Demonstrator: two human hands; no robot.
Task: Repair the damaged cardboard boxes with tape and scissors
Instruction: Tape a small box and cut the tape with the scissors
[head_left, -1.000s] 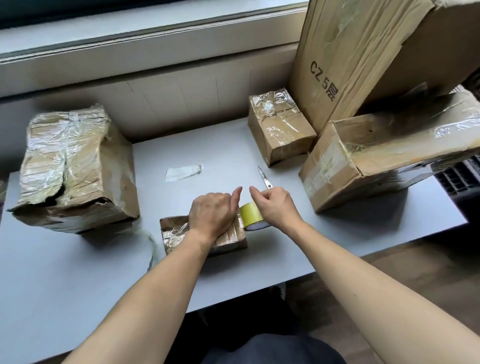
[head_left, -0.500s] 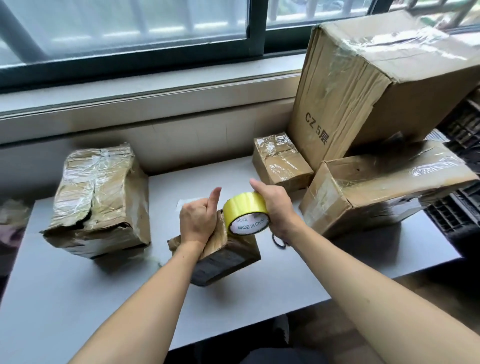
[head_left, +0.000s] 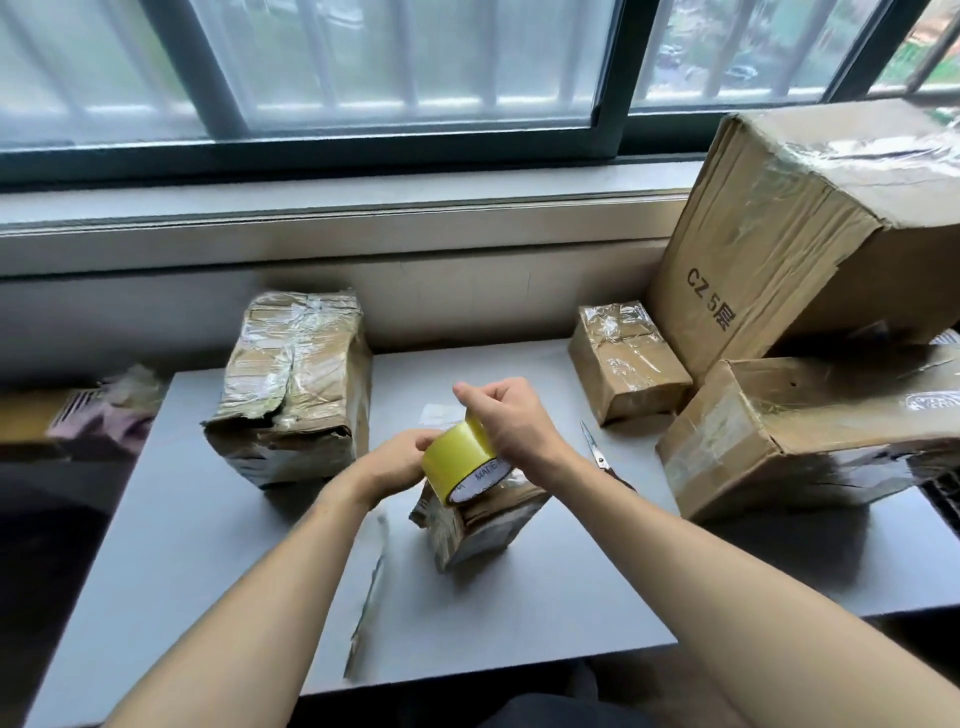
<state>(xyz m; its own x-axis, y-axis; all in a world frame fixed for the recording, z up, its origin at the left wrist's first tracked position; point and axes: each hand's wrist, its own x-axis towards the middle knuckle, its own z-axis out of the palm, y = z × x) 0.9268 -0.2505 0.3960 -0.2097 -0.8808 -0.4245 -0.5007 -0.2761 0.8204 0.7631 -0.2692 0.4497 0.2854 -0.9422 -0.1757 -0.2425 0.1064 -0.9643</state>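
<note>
Yellow tape roll (head_left: 457, 452) gripped by right hand (head_left: 511, 415) and left hand (head_left: 397, 462), above crumpled small box (head_left: 478, 525)

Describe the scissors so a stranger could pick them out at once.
Start at the big tilted cardboard carton printed "CZ 5" at the right of the grey table. In front of it sits a small tape-wrapped brown box. The small metal scissors lie flat on the table just before that box, beside the right hand: the only metal thing among cardboard.
</note>
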